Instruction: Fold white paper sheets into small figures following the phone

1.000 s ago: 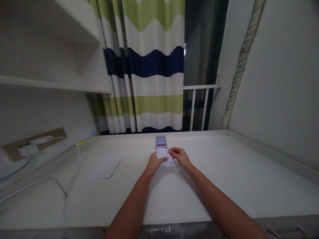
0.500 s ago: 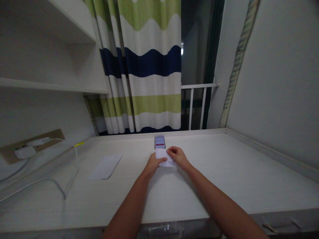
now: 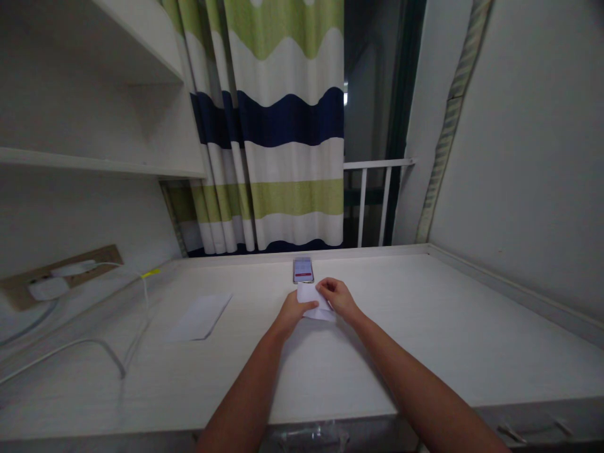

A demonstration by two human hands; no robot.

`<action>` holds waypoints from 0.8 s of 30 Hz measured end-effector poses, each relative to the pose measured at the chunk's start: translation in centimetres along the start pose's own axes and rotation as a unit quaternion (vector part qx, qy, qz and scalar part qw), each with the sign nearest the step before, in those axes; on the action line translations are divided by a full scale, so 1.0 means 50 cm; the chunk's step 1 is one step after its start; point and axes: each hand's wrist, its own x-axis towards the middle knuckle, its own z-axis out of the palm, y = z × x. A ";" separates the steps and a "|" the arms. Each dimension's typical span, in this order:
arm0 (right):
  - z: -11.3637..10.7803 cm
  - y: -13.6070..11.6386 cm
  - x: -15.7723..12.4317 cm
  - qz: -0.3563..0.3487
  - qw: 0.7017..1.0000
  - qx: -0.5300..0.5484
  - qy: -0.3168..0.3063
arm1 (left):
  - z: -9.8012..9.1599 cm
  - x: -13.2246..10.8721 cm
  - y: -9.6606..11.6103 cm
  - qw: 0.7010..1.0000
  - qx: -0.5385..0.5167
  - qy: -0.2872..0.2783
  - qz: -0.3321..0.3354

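Between my two hands is a folded piece of white paper [image 3: 309, 294], held above the desk with a lower flap showing beneath. My left hand [image 3: 293, 310] grips its left side, the thumb lying across the front. At the upper right edge, my right hand [image 3: 338, 296] pinches the paper between thumb and fingertips. Just beyond the paper, a phone [image 3: 302, 270] with a lit screen lies on the desk. The fingers behind the paper are hidden.
White sheets [image 3: 201, 317] lie on the desk [image 3: 377, 371] to the left. A power strip [image 3: 61, 277] with plugs and a white cable [image 3: 101, 343] run along the left side. A striped curtain [image 3: 292, 163] hangs behind the desk, and a shelf [image 3: 104, 165] juts out at upper left.
The paper has tilted slightly and shifted a little right and toward me, uncovering the phone's lower edge. Both hands keep their hold.
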 end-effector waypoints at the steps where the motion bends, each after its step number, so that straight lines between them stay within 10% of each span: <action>1: 0.000 -0.001 -0.001 0.008 1.000 0.003 -0.005 | -0.001 0.002 -0.001 1.000 0.000 0.006 0.002; 24: 0.000 -0.001 -0.001 0.042 0.999 0.022 -0.027 | -0.024 0.016 0.001 0.992 -0.001 0.124 0.011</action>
